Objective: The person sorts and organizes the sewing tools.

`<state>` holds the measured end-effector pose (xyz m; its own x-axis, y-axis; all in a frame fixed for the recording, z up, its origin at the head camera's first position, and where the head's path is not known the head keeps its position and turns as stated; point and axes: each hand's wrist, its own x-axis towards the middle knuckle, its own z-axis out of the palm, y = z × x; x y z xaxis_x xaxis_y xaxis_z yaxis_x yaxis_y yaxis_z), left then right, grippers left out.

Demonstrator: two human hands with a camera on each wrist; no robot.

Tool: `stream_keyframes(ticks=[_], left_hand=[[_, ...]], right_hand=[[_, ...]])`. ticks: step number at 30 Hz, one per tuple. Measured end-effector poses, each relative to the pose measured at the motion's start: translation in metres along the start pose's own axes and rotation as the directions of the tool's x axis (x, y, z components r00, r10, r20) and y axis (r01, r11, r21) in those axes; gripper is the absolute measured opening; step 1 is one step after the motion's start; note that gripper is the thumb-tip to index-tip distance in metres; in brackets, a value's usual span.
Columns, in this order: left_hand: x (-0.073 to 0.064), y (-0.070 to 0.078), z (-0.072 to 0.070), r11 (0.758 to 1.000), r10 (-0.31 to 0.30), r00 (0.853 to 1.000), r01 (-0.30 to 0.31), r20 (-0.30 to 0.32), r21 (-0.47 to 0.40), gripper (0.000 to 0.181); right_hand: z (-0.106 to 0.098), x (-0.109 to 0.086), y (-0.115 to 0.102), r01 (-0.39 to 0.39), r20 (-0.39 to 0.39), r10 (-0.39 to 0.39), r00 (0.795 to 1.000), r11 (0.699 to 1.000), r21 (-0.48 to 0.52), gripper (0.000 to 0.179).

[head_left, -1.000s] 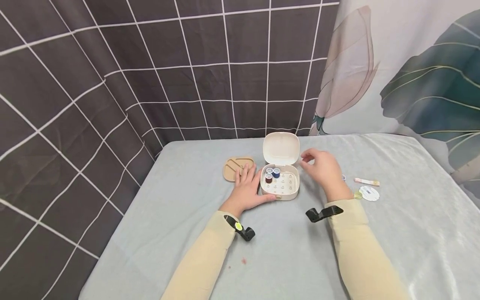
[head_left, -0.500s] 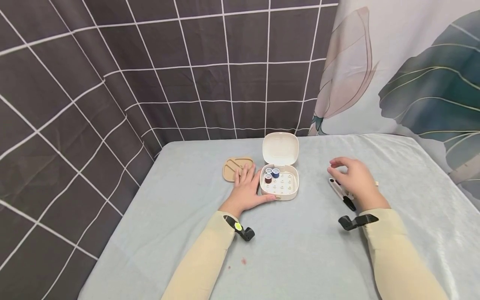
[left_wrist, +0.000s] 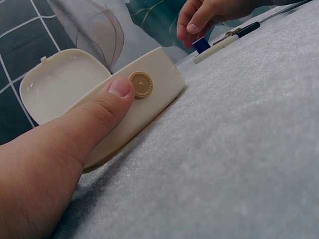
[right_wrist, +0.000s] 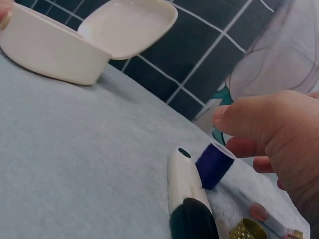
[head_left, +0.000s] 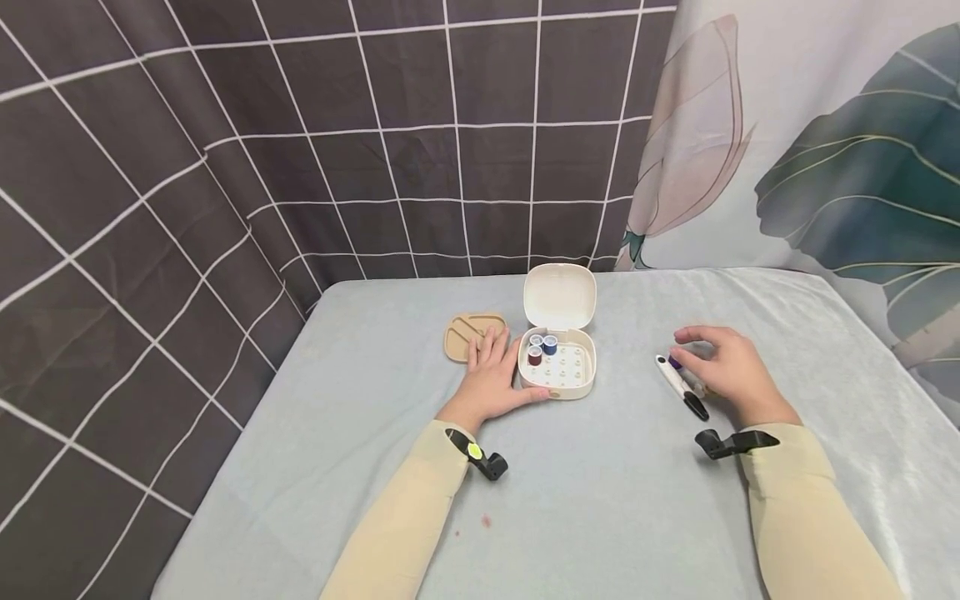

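Observation:
My left hand (head_left: 491, 379) lies spread beside a cream sewing box (head_left: 588, 385), its thumb along the front by the brown button clasp (left_wrist: 141, 84). Its fingertips rest on a tan divided tray (head_left: 456, 343). Inside the box, several thread spools (head_left: 535, 356) stand on a pegged insert, at the back left. My right hand (head_left: 727, 371) is over the right side of the table, thumb and fingers apart around the top of a purple thread spool (right_wrist: 214, 166). The spool stands beside a slim white tool with a black end (head_left: 681, 385).
A gold thimble (right_wrist: 247, 230) and a small pale tube (right_wrist: 271, 221) lie beneath the right hand. The box lid (head_left: 560, 296) stands raised at the back. Behind the cloth-covered table (head_left: 585, 500) hangs a dark grid-patterned curtain (head_left: 375, 167).
My right hand has moved right, from beside the box lid to the small items, and lowered toward the purple spool with thumb and fingers spreading. The left hand stays in place.

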<state>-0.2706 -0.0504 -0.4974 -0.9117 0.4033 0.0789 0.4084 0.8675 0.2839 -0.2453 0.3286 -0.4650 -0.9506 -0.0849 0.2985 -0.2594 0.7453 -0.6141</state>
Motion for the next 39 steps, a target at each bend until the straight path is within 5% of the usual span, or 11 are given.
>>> stream_keyframes(ticks=[24,39], left_hand=[[0.001,-0.001,-0.002,1.000,0.005,1.000,-0.005,-0.019,0.004,0.114],[-0.001,0.001,-0.002,1.000,0.001,1.000,-0.001,0.003,0.005,0.113]], right_hand=[[0.004,-0.001,0.011,-0.006,0.021,0.008,1.000,0.998,-0.058,0.030],[0.000,0.020,-0.022,0.035,0.029,-0.033,0.999,0.998,-0.060,0.034]])
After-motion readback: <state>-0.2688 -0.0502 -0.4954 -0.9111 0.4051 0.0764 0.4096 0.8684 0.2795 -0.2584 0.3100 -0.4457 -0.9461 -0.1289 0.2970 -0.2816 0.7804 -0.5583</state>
